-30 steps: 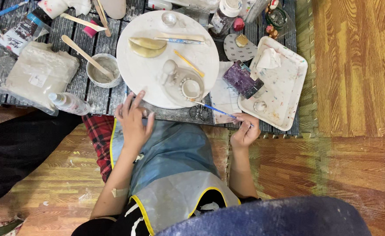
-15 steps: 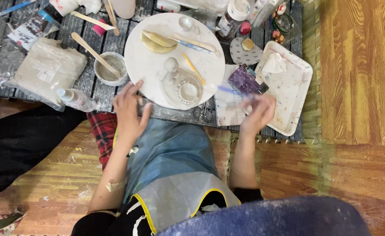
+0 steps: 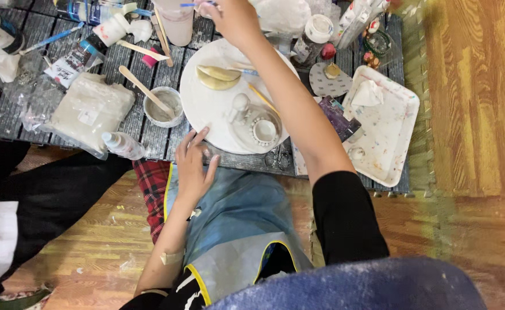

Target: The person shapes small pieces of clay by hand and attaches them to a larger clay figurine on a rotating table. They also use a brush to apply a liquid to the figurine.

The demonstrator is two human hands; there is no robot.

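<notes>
One round white board (image 3: 206, 106) sits mid-table, and I take it as the main item: chalky, flat, smeared pale. On it at 6 o'clock I see a white clay piece (image 3: 255, 127), a low dish shape with a beaded ring and a small knob at its 10 o'clock. Two yellowish leaf-shaped slabs (image 3: 218, 77) lie at the board's 12 o'clock.

My left hand (image 3: 194, 166) rests at the board's 7 o'clock edge, fingers spread and touching the rim, gripping nothing.

My right hand (image 3: 232, 20) reaches across to the table's far side, at the board's 12 o'clock; fingers pinched near a thin blue tool (image 3: 190, 4), though I cannot tell whether they hold it.

At the board's 9 o'clock: a small bowl (image 3: 163, 107) with a wooden stick in it. At 3 o'clock: a white paint-flecked tray (image 3: 393, 138).
</notes>
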